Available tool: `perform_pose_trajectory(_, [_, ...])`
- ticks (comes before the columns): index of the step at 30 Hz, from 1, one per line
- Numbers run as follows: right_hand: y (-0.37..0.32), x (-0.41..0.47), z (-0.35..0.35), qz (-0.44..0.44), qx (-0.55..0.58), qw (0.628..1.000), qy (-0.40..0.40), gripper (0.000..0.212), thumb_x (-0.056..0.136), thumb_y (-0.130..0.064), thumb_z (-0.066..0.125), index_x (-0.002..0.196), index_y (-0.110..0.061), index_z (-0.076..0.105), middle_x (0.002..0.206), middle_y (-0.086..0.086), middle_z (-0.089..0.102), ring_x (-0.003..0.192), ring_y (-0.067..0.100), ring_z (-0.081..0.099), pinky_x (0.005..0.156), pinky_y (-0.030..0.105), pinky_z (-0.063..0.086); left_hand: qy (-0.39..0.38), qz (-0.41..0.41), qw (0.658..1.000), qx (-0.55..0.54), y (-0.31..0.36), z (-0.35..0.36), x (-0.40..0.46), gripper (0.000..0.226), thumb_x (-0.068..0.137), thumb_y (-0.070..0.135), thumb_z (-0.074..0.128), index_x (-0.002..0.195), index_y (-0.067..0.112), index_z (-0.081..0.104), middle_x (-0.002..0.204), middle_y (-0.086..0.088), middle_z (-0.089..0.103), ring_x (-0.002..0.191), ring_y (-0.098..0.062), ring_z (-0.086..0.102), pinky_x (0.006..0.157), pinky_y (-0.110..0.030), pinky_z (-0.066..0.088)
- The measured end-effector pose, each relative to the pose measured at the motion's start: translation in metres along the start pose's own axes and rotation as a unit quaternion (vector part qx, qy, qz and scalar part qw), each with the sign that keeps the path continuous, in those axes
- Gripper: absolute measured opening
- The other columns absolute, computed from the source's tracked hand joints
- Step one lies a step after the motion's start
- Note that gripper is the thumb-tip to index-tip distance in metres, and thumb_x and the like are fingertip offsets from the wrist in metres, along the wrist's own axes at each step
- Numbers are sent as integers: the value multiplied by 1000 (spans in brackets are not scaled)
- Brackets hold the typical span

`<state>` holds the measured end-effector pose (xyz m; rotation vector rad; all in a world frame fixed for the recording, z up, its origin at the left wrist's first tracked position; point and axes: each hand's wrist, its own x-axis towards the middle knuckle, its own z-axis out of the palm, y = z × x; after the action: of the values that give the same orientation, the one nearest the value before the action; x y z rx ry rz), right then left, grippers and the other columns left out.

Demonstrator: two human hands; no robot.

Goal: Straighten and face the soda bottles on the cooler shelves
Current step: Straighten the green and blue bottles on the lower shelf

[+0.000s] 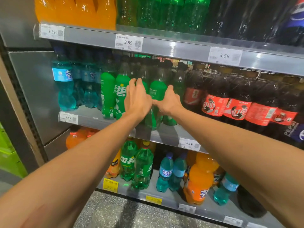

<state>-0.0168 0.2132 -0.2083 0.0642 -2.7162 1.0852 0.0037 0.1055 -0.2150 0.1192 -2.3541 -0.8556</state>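
Middle cooler shelf (105, 120), green soda section. Left hand (137, 100) spread wide, fingers over the shoulder of a green bottle (153, 116) in the front row; right hand (169, 100) loosely cupped against the neighbouring green bottle (158, 89), grip not closed as far as can be seen.

Risks (judged):
- The held bottle stands at the shelf lip and looks tilted; a hard turn could tip it off onto the lower shelf.
- Bottles stand touching, so a nudge may knock the green ones to the left (107, 96) out of line or turn their labels away.

Surroundings: blue bottles (63, 84) far left, cola bottles (212, 102) just right, crowding the right hand's working room; price tags (128, 42) on the rail above; orange bottles (198, 183) below.
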Motion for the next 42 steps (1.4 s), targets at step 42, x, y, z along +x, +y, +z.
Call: perform_pose_trajectory(42, [233,-68,48,48,-273,932,-235,56,95,-29,61,142,-9,41,138,19,52,127,37,52,102,41,45,-475,-67,858,182,-30,191,-128,68,84,24,67,143,11,36,146,-17,39,135,-34,43,107,-41,40])
